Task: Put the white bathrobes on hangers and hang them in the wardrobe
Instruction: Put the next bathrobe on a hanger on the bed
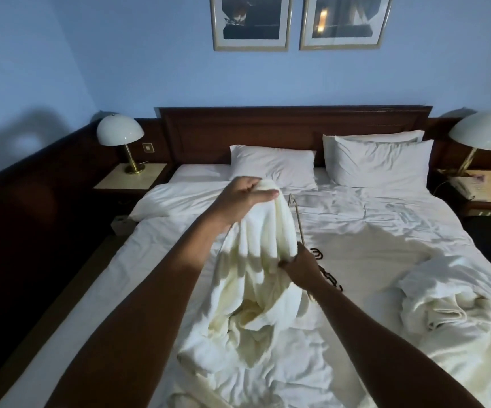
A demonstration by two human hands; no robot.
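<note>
A white bathrobe [263,260] is lifted off the bed in the middle of the view, its lower part trailing on the duvet. My left hand [242,197] grips a bunched top fold of it. Lower and to the right, my right hand [300,265] holds the robe's edge together with a thin wooden hanger [295,219], whose bar sticks up beside the cloth. A second white bathrobe [447,298] lies crumpled on the bed's right side. Dark hanger hooks [328,275] lie on the duvet just right of my right hand.
The bed [385,231] has white pillows [273,166] and a dark wooden headboard [294,125]. Nightstands with dome lamps [119,134] stand on both sides; a phone [463,187] sits on the right one. No wardrobe is in view.
</note>
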